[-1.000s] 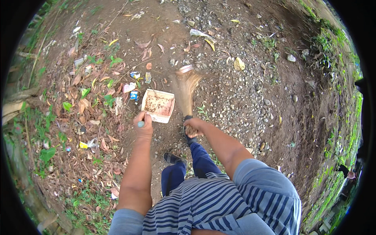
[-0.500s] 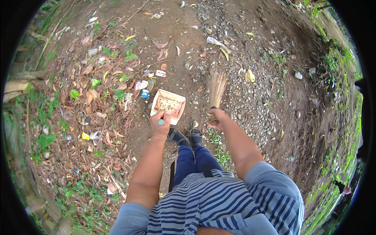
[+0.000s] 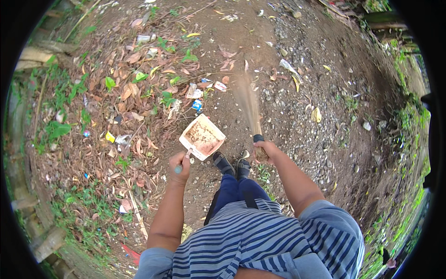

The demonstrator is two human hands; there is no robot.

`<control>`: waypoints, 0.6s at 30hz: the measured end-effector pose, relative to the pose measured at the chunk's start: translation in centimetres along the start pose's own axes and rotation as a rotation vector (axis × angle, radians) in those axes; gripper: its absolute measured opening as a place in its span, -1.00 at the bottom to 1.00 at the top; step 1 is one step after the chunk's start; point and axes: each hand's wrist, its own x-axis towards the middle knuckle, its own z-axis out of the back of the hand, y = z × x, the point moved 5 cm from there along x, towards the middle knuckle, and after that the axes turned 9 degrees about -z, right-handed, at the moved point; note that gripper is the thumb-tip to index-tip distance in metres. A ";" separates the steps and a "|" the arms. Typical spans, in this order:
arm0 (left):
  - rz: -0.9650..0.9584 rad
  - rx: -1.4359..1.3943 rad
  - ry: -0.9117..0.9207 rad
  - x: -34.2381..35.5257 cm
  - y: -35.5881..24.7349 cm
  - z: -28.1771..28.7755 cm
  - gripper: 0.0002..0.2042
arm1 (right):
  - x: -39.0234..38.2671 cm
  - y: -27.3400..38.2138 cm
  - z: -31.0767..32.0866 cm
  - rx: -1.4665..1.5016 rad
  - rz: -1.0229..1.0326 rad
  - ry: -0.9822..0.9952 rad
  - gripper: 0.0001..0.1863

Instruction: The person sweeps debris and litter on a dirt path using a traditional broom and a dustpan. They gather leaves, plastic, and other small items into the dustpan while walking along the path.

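My left hand (image 3: 180,165) is closed on the pale green handle of a cream plastic dustpan (image 3: 202,135), whose tray is stained with brown dirt and lies out in front of my feet, slightly left of them. My right hand (image 3: 267,151) grips a straw broom (image 3: 259,128) by its dark-banded handle; the bristles are blurred by motion and fan out over the dirt beyond the dustpan's right side. Small litter lies just past the dustpan: a blue packet (image 3: 197,105), a white crumpled wrapper (image 3: 194,92) and a pinkish piece (image 3: 220,86).
Dry leaves (image 3: 127,92), green weeds and scraps of litter cover the left side, with logs (image 3: 35,59) at the edge. Gravelly soil runs to the right, with a pale plastic strip (image 3: 291,70), a yellow leaf (image 3: 316,115) and a grassy edge. My sandalled feet (image 3: 232,165) are below the dustpan.
My feet have come together from a stride. The view has turned, shifting the ground rightward. The broom has swung from near the dustpan outward, and its bristles now blur forward past the dustpan.
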 end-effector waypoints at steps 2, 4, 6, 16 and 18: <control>0.042 -0.003 -0.040 -0.9 0.5 1.1 -0.74 | 3.4 0.6 -1.4 0.171 -0.041 -0.137 -0.70; 0.097 -0.006 -0.075 -2.0 1.1 2.2 -0.71 | 7.4 0.6 -5.9 -0.010 -0.173 -0.142 -0.75; 0.139 -0.074 -0.120 -2.6 2.0 3.0 -0.70 | 10.1 -0.6 -12.4 -0.206 -0.192 0.102 -0.74; 0.160 -0.071 -0.140 -2.0 4.0 4.4 -0.70 | -0.9 1.4 -14.4 -0.503 -0.047 0.456 -0.56; 0.141 -0.048 -0.134 -1.7 3.5 4.4 -0.71 | -1.2 0.5 -11.8 -0.415 -0.114 0.237 -0.57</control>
